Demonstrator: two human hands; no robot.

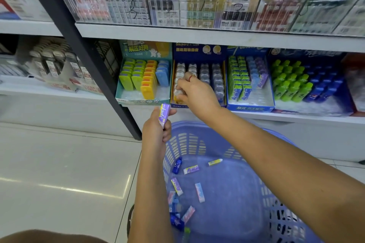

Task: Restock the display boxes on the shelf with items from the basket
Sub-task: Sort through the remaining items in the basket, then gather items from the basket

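Currently, head view only. L hand (157, 132) grips a purple eraser (164, 114) by its lower end. The eraser's long axis is near upright, top tipped a bit R, just above the near-L rim of the basket (183, 126) and below the shelf (296, 119) edge. R hand (197, 94) is up in the dark-blue display box (199, 51), fingers curled down on the front of its L-most column of white round items (192, 69). Can't tell if it's pinching one or just nudging it. Basket sits on the floor w/ more loose erasers (191, 169) on its bottom, so plenty to restock yet imo.

Relation that counts: the matching box (249, 107), w/ green, blue and purple rows of same-print erasers, is one box R of where R hand works, i.e. up and R from L hand. Purple row (263, 79) is at that box's far R side. R hand is nearer. L hand would have to cross under the R one, so I'd guess R clears first or takes the eraser.
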